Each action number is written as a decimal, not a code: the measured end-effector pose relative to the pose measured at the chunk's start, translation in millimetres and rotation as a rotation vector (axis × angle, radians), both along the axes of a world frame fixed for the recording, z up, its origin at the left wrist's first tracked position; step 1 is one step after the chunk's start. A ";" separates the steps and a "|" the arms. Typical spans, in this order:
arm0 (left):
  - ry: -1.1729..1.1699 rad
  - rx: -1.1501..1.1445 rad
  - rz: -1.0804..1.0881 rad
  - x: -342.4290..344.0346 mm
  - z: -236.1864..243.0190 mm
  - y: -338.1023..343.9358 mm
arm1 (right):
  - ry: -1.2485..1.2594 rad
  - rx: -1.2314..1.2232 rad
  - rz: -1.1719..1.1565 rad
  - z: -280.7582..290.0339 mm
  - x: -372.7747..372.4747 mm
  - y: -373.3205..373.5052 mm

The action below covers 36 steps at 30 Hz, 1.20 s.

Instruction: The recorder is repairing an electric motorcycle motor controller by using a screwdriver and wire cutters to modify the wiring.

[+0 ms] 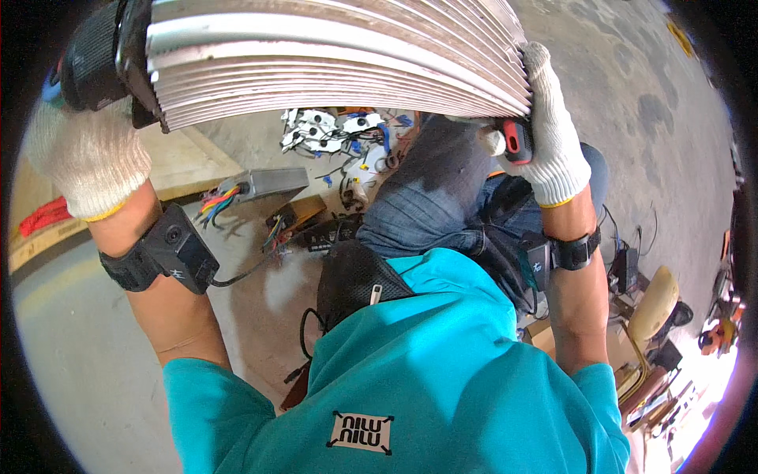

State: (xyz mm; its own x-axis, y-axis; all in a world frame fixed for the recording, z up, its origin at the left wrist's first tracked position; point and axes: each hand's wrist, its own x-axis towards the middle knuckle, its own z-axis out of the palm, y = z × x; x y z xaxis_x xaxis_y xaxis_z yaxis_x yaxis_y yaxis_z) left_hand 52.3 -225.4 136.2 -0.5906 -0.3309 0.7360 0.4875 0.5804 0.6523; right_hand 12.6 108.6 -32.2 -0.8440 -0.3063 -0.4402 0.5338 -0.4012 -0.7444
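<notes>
A large finned metal housing (339,59), silvery with long parallel ribs and a black end piece (99,59), is held up across the top of the head view. My left hand (87,162), in a white knitted glove, is closed at the black end; the housing and end piece partly hide its fingers. At the other end my gloved right hand (557,130) has its fingers against the ribs' edge. A red-and-black tool handle (517,141) sits in that same hand, gripped between thumb and palm. What the tool's working end looks like is hidden.
Below the housing, white connector pieces (320,130) and cut wires lie on the concrete floor. A grey metal box with coloured wires (268,183) rests near a wooden board (185,162) at left. Boxes, cables and a yellowish rounded part (654,302) clutter the right.
</notes>
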 end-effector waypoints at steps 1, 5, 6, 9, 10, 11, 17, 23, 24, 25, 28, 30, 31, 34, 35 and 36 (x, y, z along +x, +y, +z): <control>-0.015 -0.021 0.002 2.2 -1.1 -2.0 | -0.005 0.000 0.013 1.4 -0.7 -3.7; -0.070 -0.118 0.014 16.3 10.1 -1.9 | -0.009 -0.105 0.247 6.1 -3.3 -21.7; -0.081 -0.142 0.020 18.3 13.9 -14.8 | 0.017 -0.149 0.307 5.3 -4.2 -27.4; -0.116 -0.198 0.022 22.8 22.9 -52.9 | -0.038 -0.162 0.323 12.6 -2.6 -38.0; -0.125 -0.213 0.018 27.4 26.8 -66.2 | -0.070 -0.198 0.366 12.2 -4.1 -38.3; -0.136 -0.242 0.034 36.2 40.0 -112.7 | -0.131 -0.146 0.254 20.6 -5.3 -45.9; -0.205 -0.340 0.052 49.6 31.6 -34.0 | -0.028 -0.173 0.586 15.3 -15.2 -54.8; -0.277 -0.425 0.029 60.7 38.6 -20.9 | -0.140 -0.107 0.656 20.5 -6.8 -61.3; -0.287 -0.448 0.023 58.0 39.2 -14.7 | -0.136 -0.110 0.661 23.3 -7.7 -61.4; -0.298 -0.470 0.015 57.4 40.5 -20.2 | -0.083 -0.004 0.649 25.0 -9.8 -59.3; -0.331 -0.525 -0.026 49.5 41.1 -21.1 | 0.044 0.044 0.613 23.8 -20.8 -43.8; -0.355 -0.558 -0.056 37.6 37.4 -13.4 | 0.086 0.130 0.588 31.1 -24.9 -31.0; -0.369 -0.575 -0.070 31.7 35.6 -24.1 | 0.093 0.126 0.558 34.6 -27.3 -25.8; -0.397 -0.617 -0.137 10.0 28.0 -9.3 | 0.099 0.152 0.422 25.5 -36.7 2.7; -0.455 -0.090 -0.168 5.3 17.2 9.8 | 0.106 0.128 0.423 22.4 -41.8 16.7; -0.454 -0.096 -0.168 4.8 15.5 7.5 | 0.119 0.088 0.434 22.9 -46.2 26.6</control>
